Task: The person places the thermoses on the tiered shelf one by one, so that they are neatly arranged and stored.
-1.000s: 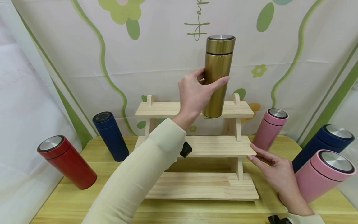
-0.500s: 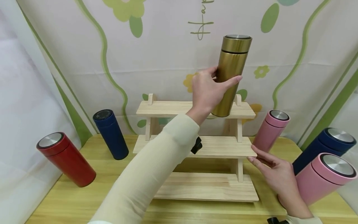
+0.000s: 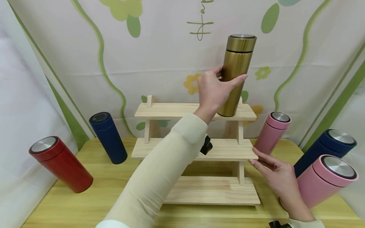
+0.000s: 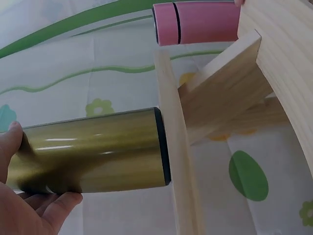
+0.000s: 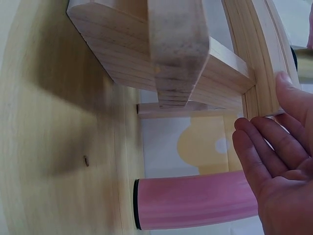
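My left hand [image 3: 214, 90] grips a gold thermos bottle [image 3: 238, 65] round its body, thumb on one side and fingers on the other. The bottle stands nearly upright at the right end of the top tier of a wooden three-step display stand [image 3: 171, 110]. In the left wrist view its black base meets the board [image 4: 177, 147], or nearly so. My right hand [image 3: 280, 180] pinches the right end of the middle tier; in the right wrist view the thumb lies on one face of the board [image 5: 266, 93], with fingertips at its edge.
Right of the stand are a pink thermos [image 3: 272, 134], a navy thermos [image 3: 325, 150] and a nearer pink thermos [image 3: 322, 182] close to my right wrist. On the left stand a navy thermos [image 3: 109, 139] and a red thermos [image 3: 64, 164]. A patterned cloth [image 3: 159, 57] hangs behind the table [image 3: 114, 190].
My left hand has carried the gold bottle rightward along the top tier and slightly down onto or close to the board. The right hand keeps its hold on the middle tier.
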The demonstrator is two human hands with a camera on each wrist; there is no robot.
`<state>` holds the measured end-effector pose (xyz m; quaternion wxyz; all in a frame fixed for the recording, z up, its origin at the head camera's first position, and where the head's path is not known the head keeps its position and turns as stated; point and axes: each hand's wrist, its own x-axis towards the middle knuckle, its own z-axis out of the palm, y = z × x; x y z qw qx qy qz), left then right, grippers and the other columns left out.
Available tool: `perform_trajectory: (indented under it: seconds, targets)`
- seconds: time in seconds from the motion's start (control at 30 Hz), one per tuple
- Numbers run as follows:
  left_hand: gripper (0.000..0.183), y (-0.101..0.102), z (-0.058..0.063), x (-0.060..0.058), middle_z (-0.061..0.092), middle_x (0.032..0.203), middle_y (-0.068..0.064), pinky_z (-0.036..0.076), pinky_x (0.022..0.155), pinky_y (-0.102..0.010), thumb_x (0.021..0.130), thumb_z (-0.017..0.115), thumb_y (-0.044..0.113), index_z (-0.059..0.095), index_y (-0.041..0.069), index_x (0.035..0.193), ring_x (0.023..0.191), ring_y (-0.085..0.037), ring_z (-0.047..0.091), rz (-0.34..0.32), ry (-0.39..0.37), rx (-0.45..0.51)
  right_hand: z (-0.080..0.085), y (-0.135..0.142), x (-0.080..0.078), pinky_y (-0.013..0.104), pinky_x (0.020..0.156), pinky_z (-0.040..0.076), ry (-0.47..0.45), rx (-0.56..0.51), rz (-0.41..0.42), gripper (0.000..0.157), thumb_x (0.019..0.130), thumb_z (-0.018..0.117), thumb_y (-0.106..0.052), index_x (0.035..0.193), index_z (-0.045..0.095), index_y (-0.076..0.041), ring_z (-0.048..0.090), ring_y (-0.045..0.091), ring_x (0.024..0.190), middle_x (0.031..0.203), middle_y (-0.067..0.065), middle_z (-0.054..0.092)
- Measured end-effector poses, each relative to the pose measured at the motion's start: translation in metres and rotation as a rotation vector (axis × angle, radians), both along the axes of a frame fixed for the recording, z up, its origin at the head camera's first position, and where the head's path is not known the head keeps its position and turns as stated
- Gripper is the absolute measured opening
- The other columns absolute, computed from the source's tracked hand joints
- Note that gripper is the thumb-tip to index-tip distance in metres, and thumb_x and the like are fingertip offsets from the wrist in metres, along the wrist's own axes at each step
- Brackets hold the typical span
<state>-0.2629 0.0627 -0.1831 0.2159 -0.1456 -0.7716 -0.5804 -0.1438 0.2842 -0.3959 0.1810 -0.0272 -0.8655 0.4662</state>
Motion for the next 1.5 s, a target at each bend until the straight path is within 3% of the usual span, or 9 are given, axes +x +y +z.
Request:
perform_trajectory:
  seconds: [0.3,0.57,0.8,0.87,0.97,1.1,1.5]
  targets:
    - [0.060,0.004,0.000,0.000,0.081,0.124,-0.003,0.060,0.081,-0.013,0.085,0.094,0.041,0.076,0.011,0.134,0.101,-0.009,0.075,0.034,-0.013,0.010,0.002,-0.003,0.000,0.003,0.076,0.055,0.004,0.015,-0.006,0.047,0.095,0.086,-0.034,0.139,0.075,-0.025,0.066,-0.022,0.100,0.113,-0.037,0.072]
    - [0.058,0.005,0.000,-0.001,0.080,0.123,-0.001,0.059,0.081,-0.012,0.087,0.092,0.042,0.076,0.011,0.133,0.097,-0.006,0.073,0.007,-0.015,0.006,0.002,-0.001,-0.001,0.002,0.078,0.054,-0.006,-0.002,-0.006,0.048,0.095,0.086,-0.034,0.140,0.074,-0.024,0.067,-0.022,0.101,0.113,-0.037,0.073]
    - [0.049,0.003,-0.005,0.002,0.078,0.105,0.001,0.058,0.074,-0.014,0.088,0.090,0.046,0.075,0.010,0.117,0.087,-0.007,0.069,0.028,0.012,-0.055,0.000,-0.001,-0.003,0.003,0.077,0.055,-0.003,-0.004,0.012,0.048,0.095,0.085,-0.032,0.141,0.074,-0.022,0.067,-0.021,0.100,0.114,-0.037,0.072]
    - [0.054,0.001,-0.005,0.003,0.078,0.112,-0.001,0.060,0.080,-0.016,0.088,0.089,0.047,0.073,0.010,0.123,0.094,-0.010,0.071,0.024,-0.002,-0.054,0.000,-0.001,-0.004,0.003,0.077,0.055,-0.002,0.001,0.011,0.048,0.095,0.086,-0.033,0.141,0.074,-0.023,0.067,-0.022,0.100,0.112,-0.038,0.072]
    - [0.068,-0.003,-0.005,0.005,0.074,0.137,-0.004,0.060,0.102,-0.023,0.088,0.089,0.047,0.068,0.009,0.141,0.124,-0.015,0.070,0.007,-0.045,-0.034,0.000,0.000,-0.006,0.004,0.075,0.055,-0.004,0.004,0.006,0.048,0.095,0.086,-0.033,0.140,0.074,-0.022,0.067,-0.022,0.099,0.108,-0.039,0.072]
    - [0.082,-0.015,-0.008,0.010,0.060,0.158,-0.001,0.052,0.120,-0.032,0.089,0.089,0.047,0.058,0.011,0.155,0.148,-0.017,0.055,-0.018,-0.103,-0.022,-0.001,0.000,-0.007,0.004,0.075,0.055,-0.014,0.000,0.003,0.049,0.095,0.086,-0.033,0.141,0.074,-0.022,0.067,-0.022,0.098,0.105,-0.039,0.072]
    - [0.072,-0.083,-0.026,0.042,0.063,0.154,-0.002,0.046,0.126,-0.036,0.088,0.091,0.044,0.064,0.014,0.148,0.146,-0.018,0.056,-0.044,-0.153,0.017,-0.002,0.007,-0.009,0.003,0.073,0.053,-0.042,0.023,-0.032,0.051,0.094,0.086,-0.038,0.141,0.073,-0.025,0.064,-0.026,0.097,0.103,-0.042,0.070]
